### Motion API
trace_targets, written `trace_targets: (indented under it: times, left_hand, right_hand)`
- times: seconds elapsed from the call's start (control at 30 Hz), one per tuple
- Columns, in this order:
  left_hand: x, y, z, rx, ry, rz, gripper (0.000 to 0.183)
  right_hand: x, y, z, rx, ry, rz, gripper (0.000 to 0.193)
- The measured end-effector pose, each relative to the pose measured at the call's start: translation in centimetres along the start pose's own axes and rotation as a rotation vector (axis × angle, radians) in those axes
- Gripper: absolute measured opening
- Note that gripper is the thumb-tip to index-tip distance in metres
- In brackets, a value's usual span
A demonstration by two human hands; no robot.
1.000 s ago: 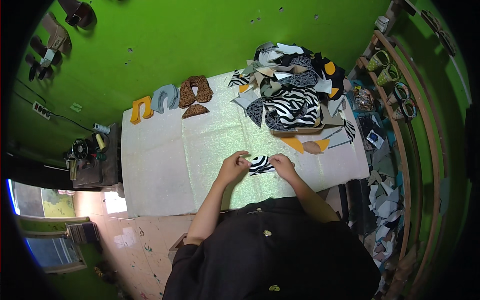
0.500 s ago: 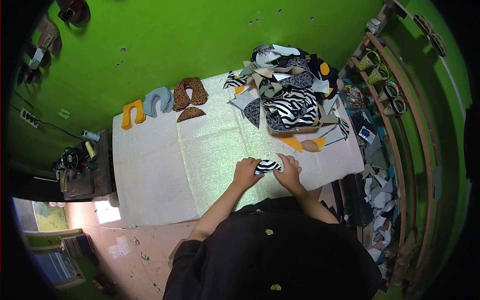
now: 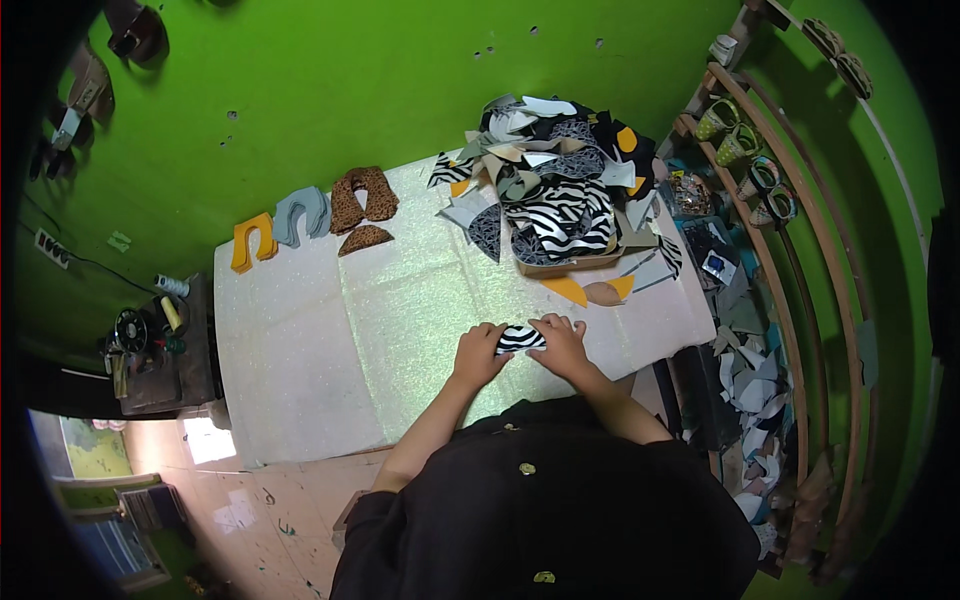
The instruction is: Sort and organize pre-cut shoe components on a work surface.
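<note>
A zebra-striped half-moon piece is held between my two hands, just over the near part of the white-covered table. My left hand grips its left end, and my right hand has its fingers closed on the right end. Beyond my right hand lie yellow cut pieces and a brown leaf-shaped piece. Farther back, a box overflows with cut scraps, with zebra-striped material on top.
Yellow, grey and leopard-print U-shaped pieces lie in a row at the far left; a leopard half-moon sits below them. Thread spools stand on a dark side stand. Shoe uppers hang on the wooden rack at right.
My hands have come slightly closer together around the zebra-striped piece, which now lies more level between them. The whole view has shifted a little.
</note>
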State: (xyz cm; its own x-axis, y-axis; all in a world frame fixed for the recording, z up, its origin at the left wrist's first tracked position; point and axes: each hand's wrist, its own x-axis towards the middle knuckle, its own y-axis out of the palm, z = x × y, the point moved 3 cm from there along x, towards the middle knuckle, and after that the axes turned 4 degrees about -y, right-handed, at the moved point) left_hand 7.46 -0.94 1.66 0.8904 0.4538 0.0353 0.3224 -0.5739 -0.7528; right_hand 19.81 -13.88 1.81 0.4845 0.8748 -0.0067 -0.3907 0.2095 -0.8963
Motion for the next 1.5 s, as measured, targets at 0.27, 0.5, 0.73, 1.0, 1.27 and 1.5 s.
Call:
trace_targets:
  times: [0.27,0.5,0.73,1.0,1.27,1.5]
  left_hand:
    - [0.9,-1.7,-3.0,-0.042,0.034,-0.169,0.040]
    - [1.8,1.0,-2.2,0.145,-0.142,-0.026,0.005]
    - [1.9,0.9,-2.3,0.183,-0.235,0.036,0.008]
    - [1.8,0.1,-2.9,-0.119,-0.129,-0.052,0.019]
    - [1.3,-0.1,-2.0,-0.681,-0.194,0.066,0.023]
    - [-0.5,-0.5,1.4,-0.721,-0.407,-0.055,0.020]
  right_hand:
    - [1.3,-4.9,-8.2,0.168,0.308,-0.561,0.026]
    - [3.1,-12.0,-25.1,-0.134,0.872,-0.606,0.046]
    - [3.0,-12.5,-27.7,-0.155,0.954,-0.381,0.039]
    - [0.2,-11.1,-19.8,0.688,0.253,-0.826,0.019]
    - [-0.7,-3.7,-5.1,1.181,0.109,-0.065,0.028]
    - [0.2,-0.8,-3.6,0.674,0.283,0.170,0.021]
